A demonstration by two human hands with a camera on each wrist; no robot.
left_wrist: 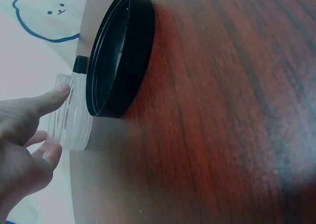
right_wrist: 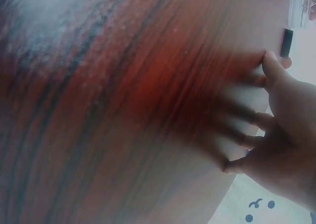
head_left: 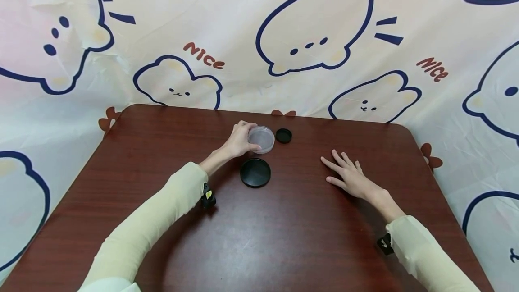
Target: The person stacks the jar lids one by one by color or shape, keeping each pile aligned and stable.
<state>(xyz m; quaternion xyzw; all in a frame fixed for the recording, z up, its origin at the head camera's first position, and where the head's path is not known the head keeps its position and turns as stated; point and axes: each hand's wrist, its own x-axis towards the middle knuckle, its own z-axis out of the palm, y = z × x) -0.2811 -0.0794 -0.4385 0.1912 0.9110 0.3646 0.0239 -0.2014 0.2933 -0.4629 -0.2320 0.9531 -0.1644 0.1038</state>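
Observation:
Near the far edge of the table, my left hand grips a clear round plastic container by its left side, thumb in front and fingers behind. In the left wrist view the thumb and fingertips lie along the wall of the container. A large black round lid, its rim turned up, lies just in front of it. Close to the container's right is a small black round lid. Farther right, my right hand rests palm down on the table with its fingers spread, holding nothing.
The brown wood-grain table spans the space under both arms. Behind its far edge hangs a pale cloth printed with cartoon figures. Black wrist devices sit at both cuffs, one by the left sleeve.

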